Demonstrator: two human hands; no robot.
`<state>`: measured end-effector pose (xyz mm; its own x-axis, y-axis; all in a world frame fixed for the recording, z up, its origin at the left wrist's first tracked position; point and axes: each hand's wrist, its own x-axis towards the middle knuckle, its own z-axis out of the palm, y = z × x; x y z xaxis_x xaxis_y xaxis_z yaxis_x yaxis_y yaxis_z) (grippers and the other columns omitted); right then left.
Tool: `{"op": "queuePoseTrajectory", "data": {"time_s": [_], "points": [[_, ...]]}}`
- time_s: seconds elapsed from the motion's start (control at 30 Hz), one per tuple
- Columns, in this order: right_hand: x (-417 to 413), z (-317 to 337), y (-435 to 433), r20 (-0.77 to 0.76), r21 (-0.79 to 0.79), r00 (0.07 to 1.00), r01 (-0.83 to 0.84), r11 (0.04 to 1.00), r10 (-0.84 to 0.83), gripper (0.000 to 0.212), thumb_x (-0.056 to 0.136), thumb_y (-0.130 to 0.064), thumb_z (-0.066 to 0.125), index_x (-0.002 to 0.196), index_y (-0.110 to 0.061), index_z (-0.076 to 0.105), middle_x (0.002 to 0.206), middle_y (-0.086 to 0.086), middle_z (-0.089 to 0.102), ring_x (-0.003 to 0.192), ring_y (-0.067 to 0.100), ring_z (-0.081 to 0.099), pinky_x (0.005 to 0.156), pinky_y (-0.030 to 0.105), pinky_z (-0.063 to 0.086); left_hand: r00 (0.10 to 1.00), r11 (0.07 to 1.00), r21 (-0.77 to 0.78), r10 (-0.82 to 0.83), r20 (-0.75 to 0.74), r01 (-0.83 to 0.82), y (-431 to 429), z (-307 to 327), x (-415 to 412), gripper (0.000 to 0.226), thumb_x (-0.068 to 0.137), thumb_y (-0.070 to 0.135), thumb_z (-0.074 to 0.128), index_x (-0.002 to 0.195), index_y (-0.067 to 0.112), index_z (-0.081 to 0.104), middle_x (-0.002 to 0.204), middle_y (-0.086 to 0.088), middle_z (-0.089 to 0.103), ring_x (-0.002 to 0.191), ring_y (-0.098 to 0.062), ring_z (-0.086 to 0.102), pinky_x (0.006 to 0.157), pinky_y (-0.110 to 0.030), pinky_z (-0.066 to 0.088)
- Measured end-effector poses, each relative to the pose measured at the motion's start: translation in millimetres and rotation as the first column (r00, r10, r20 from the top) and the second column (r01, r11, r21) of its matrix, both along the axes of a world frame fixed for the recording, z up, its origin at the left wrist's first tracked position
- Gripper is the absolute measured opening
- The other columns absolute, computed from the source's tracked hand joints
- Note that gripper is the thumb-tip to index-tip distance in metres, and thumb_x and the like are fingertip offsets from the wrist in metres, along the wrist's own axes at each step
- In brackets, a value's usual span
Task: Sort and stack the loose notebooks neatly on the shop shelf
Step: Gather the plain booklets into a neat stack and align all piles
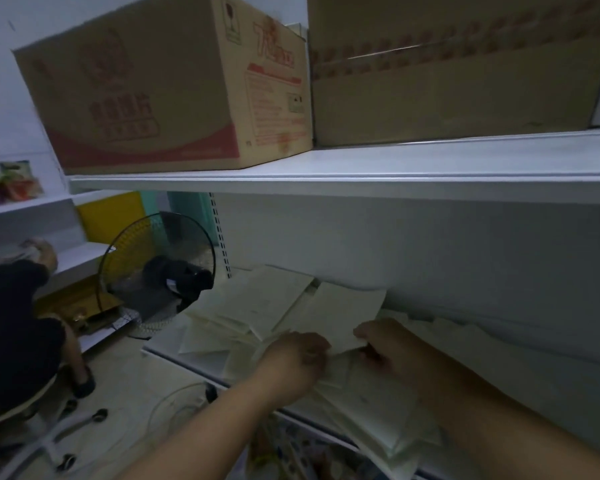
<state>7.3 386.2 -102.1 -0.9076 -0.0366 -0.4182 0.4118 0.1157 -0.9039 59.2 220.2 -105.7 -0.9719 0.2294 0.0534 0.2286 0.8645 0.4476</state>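
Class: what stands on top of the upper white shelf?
On the upper shelf, two cardboard boxes side by side: a red-printed box left, a plainer box right. Their contents and whatever stands behind are hidden.

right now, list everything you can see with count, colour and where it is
notebooks: many, pale cream, loose and overlapping on the lower shelf
lower shelf: one, white, under the notebooks
upper shelf: one, white, above the notebooks
boxes: two, brown cardboard, the left one with red print, side by side on the upper shelf
fan: one, black, left of the notebooks
packets: a few, mixed colours, blurred, on a far-left shelf
spanners: at least two, silvery, on the floor at lower left
person: one, dark clothes, at the left edge
left hand: grips notebooks at the pile's front
right hand: pinches a notebook's edge
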Motion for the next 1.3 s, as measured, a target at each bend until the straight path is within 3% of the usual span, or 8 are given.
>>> {"op": "queuePoseTrajectory", "data": {"time_s": [0.17,0.33,0.43,0.53,0.67,0.9,1.17,1.3], "points": [[10,9,-3,-0.201,-0.045,0.969,0.138,0.989,-0.144,0.007,0.095,-0.01,0.052,0.1,-0.01,0.057,0.074,0.01,0.061,0.059,0.021,0.055,0.044,0.021,0.044,0.987,0.896,0.423,0.159,-0.031,-0.131,-40,20,-22,0.03,0.092,0.02,0.057,0.122,0.017,0.062,0.131,0.001,0.057,0.117,-0.012,0.054,0.089,-0.014,0.039],[29,30,-54,-0.301,-0.231,0.952,-0.024,0.973,-0.048,0.016,0.096,-0.012,0.047,0.088,-0.013,0.06,0.048,0.001,0.061,0.036,0.011,0.049,0.039,0.017,0.035,0.894,0.388,0.831,-0.039,0.446,-0.398,-92,49,-37,0.043,0.088,0.018,0.062,0.129,0.01,0.052,0.116,-0.005,0.063,0.096,-0.022,0.061,0.082,-0.044,0.054],[24,31,-102,-0.41,0.053,0.902,-0.122,0.991,0.133,0.017,0.099,-0.023,0.045,0.091,-0.022,0.06,0.055,-0.002,0.063,0.045,0.015,0.056,0.045,0.023,0.04,0.829,0.25,0.828,-0.135,0.543,-0.502,-135,34,-36,0.034,0.085,0.013,0.063,0.118,0.01,0.056,0.107,-0.012,0.066,0.098,-0.033,0.062,0.073,-0.048,0.058],[3,15,-136,-0.484,0.506,0.829,0.004,0.863,0.281,0.03,0.1,-0.029,0.04,0.104,-0.011,0.064,0.094,0.006,0.067,0.086,0.022,0.063,0.083,0.036,0.052,0.891,0.261,0.868,-0.057,0.451,-0.423,-187,21,-37,0.039,0.088,0.005,0.058,0.124,0.021,0.053,0.114,-0.006,0.064,0.109,-0.03,0.058,0.075,-0.046,0.057],[-17,-5,-172,-0.274,0.853,0.764,-0.087,0.514,0.584,0.057,0.098,-0.031,0.041,0.15,-0.022,0.02,0.159,-0.001,0.012,0.146,0.016,0.011,0.117,0.029,0.011,0.902,0.322,0.861,-0.042,0.429,-0.394,-247,16,-27,0.04,0.092,-0.001,0.049,0.122,0.026,0.054,0.114,-0.006,0.067,0.105,-0.03,0.062,0.064,-0.04,0.058],[-25,-10,-206,-0.277,0.942,0.748,0.087,0.325,0.603,0.017,0.095,-0.024,0.038,0.096,-0.017,0.054,0.104,0.005,0.048,0.104,0.022,0.048,0.068,0.028,0.032,0.848,0.27,0.824,-0.044,0.528,-0.499,-304,4,-23,0.039,0.087,-0.008,0.047,0.11,0.021,0.06,0.11,-0.014,0.064,0.102,-0.037,0.06,0.08,-0.051,0.053],[-22,-14,-198,-0.286,0.901,0.781,0.02,0.434,0.556,0.059,0.094,-0.047,0.046,0.145,-0.022,0.031,0.153,-0.001,0.027,0.14,0.016,0.026,0.112,0.027,0.025,0.825,0.253,0.81,-0.068,0.56,-0.529,-319,0,-28,0.041,0.084,-0.01,0.046,0.106,0.021,0.063,0.103,-0.013,0.066,0.098,-0.035,0.06,0.084,-0.05,0.05],[-24,-16,-204,-0.299,0.943,0.756,0.14,0.302,0.583,0.044,0.093,-0.044,0.048,0.129,-0.018,0.047,0.133,0.004,0.047,0.122,0.022,0.043,0.097,0.03,0.038,0.843,0.266,0.832,-0.104,0.527,-0.487,-319,2,-27,0.053,0.084,-0.014,0.044,0.107,0.03,0.061,0.108,-0.012,0.065,0.101,-0.037,0.059,0.084,-0.051,0.05]]}}
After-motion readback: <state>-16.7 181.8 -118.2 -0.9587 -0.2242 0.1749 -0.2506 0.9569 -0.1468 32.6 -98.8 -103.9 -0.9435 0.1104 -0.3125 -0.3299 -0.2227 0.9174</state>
